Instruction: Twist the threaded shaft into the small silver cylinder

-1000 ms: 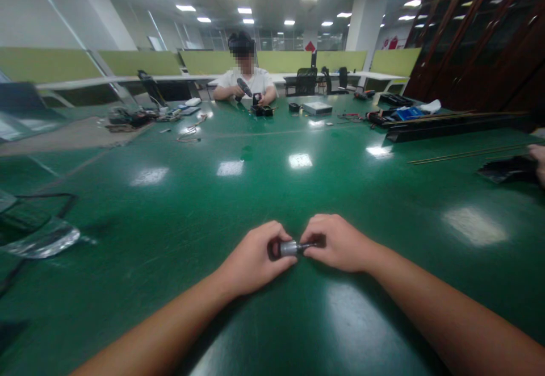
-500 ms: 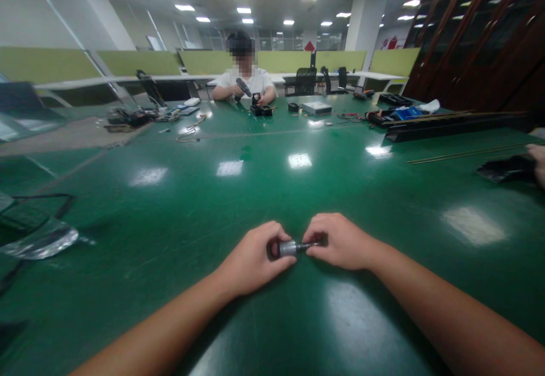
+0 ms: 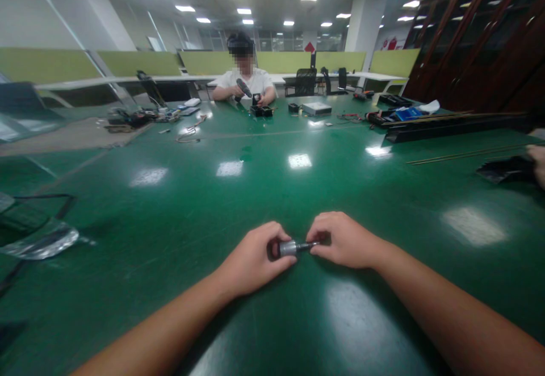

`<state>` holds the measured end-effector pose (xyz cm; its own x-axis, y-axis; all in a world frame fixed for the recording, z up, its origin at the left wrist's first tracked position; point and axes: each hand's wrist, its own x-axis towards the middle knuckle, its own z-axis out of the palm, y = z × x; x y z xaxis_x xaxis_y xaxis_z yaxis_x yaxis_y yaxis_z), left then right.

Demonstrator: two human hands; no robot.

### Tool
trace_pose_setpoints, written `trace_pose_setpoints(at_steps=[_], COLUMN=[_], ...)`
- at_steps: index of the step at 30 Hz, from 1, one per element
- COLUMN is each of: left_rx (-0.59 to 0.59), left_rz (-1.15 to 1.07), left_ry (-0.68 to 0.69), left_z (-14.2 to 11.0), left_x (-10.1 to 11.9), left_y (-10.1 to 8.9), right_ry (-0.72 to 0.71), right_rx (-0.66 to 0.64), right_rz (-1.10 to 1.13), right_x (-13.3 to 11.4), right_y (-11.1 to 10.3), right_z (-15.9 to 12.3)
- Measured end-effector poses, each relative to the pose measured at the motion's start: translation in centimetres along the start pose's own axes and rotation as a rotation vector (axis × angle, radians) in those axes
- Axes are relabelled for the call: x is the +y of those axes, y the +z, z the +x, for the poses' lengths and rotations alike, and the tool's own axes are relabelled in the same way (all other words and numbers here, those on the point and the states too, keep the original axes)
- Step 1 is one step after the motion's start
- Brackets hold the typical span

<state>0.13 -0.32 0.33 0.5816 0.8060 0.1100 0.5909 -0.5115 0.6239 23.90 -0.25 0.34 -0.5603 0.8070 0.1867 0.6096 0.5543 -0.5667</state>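
A small silver cylinder (image 3: pixel 288 248) with a thin dark shaft (image 3: pixel 303 246) lies level between my hands, low over the green table. My left hand (image 3: pixel 259 257) is closed around the cylinder's left end, fingers over the top and thumb along the near side. Its left end is partly hidden by that hand. At the right, my right hand (image 3: pixel 340 239) pinches the tip of the shaft between thumb and fingers. What exactly sits in that pinch is too small to tell.
Across the green table (image 3: pixel 272 194) a person (image 3: pixel 244 83) holds a power drill (image 3: pixel 243 87) over a black part. Black rails (image 3: pixel 451 127) and thin rods lie at right, near another person's hand (image 3: pixel 537 163). A clear plastic piece (image 3: pixel 42 242) is at left.
My right hand has shifted slightly to the right along the shaft, so a little more of it shows. My left hand and the cylinder stay where they were.
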Motion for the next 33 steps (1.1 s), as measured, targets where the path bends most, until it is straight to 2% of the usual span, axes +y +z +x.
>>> trace_pose_setpoints(at_steps=[33], left_rx=[-0.003], left_rz=[-0.001], left_ry=[-0.006], left_z=[-0.03], left_x=[0.21], left_y=[-0.15], right_ry=[0.043], right_rx=[-0.025], right_rz=[0.007], right_x=[0.56], right_y=[-0.99], right_z=[-0.30])
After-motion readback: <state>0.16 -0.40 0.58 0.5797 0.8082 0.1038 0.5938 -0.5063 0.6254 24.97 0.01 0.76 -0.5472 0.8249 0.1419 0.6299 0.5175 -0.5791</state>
